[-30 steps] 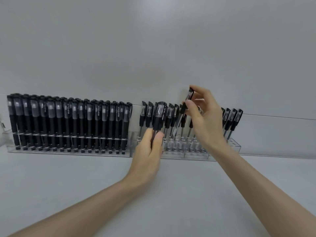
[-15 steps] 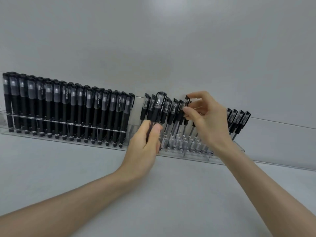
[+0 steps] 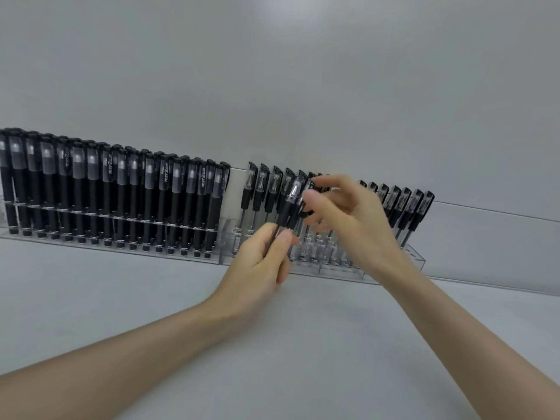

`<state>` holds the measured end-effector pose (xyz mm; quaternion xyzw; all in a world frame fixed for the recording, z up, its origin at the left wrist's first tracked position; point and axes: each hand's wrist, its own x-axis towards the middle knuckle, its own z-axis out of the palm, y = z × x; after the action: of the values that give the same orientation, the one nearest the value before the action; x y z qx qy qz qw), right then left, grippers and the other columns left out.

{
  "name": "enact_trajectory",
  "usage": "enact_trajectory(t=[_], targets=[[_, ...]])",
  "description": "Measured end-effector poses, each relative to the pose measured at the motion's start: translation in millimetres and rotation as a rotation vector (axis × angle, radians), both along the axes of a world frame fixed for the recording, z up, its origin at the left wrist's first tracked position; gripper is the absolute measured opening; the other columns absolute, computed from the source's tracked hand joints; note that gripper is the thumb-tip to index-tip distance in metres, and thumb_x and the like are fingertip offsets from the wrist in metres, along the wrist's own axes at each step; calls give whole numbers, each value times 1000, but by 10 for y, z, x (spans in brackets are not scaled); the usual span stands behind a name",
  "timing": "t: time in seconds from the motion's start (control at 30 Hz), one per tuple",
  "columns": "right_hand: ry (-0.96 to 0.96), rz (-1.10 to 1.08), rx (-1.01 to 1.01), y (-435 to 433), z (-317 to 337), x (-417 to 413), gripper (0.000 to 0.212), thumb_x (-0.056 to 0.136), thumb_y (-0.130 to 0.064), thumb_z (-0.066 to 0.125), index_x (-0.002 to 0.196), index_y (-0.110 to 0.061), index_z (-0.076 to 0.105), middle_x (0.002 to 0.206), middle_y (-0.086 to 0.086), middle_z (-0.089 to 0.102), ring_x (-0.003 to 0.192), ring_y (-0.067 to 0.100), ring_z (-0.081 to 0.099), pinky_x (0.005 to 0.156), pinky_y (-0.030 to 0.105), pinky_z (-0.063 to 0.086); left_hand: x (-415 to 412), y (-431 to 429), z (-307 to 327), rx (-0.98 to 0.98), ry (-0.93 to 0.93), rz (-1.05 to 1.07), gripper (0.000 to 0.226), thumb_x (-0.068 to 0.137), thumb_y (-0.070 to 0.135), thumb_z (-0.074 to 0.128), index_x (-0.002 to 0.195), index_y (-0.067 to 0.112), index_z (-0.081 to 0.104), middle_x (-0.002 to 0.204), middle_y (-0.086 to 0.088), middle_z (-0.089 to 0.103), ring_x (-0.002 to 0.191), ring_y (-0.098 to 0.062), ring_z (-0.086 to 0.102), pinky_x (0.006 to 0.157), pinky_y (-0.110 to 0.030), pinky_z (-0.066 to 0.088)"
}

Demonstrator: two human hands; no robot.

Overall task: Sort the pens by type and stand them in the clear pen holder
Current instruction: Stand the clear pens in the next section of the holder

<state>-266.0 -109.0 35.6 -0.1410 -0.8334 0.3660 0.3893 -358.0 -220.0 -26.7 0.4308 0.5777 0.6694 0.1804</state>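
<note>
- Clear acrylic, the pen holder runs along the back of the white table, against the grey wall.
- Its left stretch is packed with thick black pens standing upright; its right stretch holds slim clear-capped pens.
- My left hand grips a small bunch of slim pens by the lower barrels, caps up, in front of the right stretch.
- My right hand hovers at the caps of that bunch, fingers curved; blur hides whether thumb and forefinger pinch one.
</note>
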Motion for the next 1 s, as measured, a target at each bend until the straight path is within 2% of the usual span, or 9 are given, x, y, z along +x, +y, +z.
enact_trajectory(t=[0.13,0.23,0.3,0.43,0.53,0.67,0.77,0.9,1.0], targets=[[102,140,-221,-37,-82,33,35,86,-7,66,120,-11,57,75,2,73,70,11,70,68,23,57,55,-8,-21,-34,-46,-99,33,99,30,40,103,-3,43,55,-3,42,38,-9,27,37,-19,21],[151,186,-277,-16,-65,63,41,89,-3,61,129,-9,54,88,12,71,77,16,71,71,23,57,27,-11,-16,-55,-36,-84,27,99,30,40,101,6,50,55,3,46,40,-11,31,38,-19,23],[156,205,-291,-11,-63,72,43,89,-2,61,130,-11,54,84,12,67,73,15,71,69,23,57,29,-12,-14,-53,-22,-73,26,99,29,41,99,5,50,56,2,48,41,-12,34,36,-17,23],[280,106,-176,36,25,98,37,88,1,62,121,-15,54,78,12,62,65,14,69,64,25,58,18,-10,-39,-56,83,50,27,99,32,40,96,8,52,65,1,56,43,-15,45,36,-20,31],[379,-42,-39,152,143,149,34,88,-3,63,113,-23,53,82,11,63,65,16,69,68,31,59,-36,-11,-39,-36,170,145,29,98,33,40,93,8,54,55,8,47,49,-11,39,50,-26,33],[425,-95,43,232,174,78,34,89,-5,63,113,-27,53,86,9,61,74,22,68,70,28,58,-35,-3,-43,-39,134,178,33,98,34,42,91,3,51,51,15,37,52,-10,33,54,-29,28],[405,-91,59,250,129,-3,33,89,-4,63,113,-25,54,83,4,60,78,24,67,70,24,57,-30,-5,-42,-28,87,154,32,98,32,42,87,3,47,51,15,36,50,-9,30,53,-28,25],[287,-93,139,269,-13,-85,33,88,-7,64,113,-28,56,82,-6,60,79,25,68,76,37,58,-18,-18,-11,-42,62,108,33,98,31,41,88,-1,45,55,8,34,42,-6,26,42,-18,24],[198,-105,173,294,-85,-117,33,87,-6,65,114,-25,59,82,-5,62,79,23,67,78,39,57,-29,-15,-11,-56,66,105,33,99,31,40,91,1,49,49,12,32,40,-5,26,39,-14,22]])
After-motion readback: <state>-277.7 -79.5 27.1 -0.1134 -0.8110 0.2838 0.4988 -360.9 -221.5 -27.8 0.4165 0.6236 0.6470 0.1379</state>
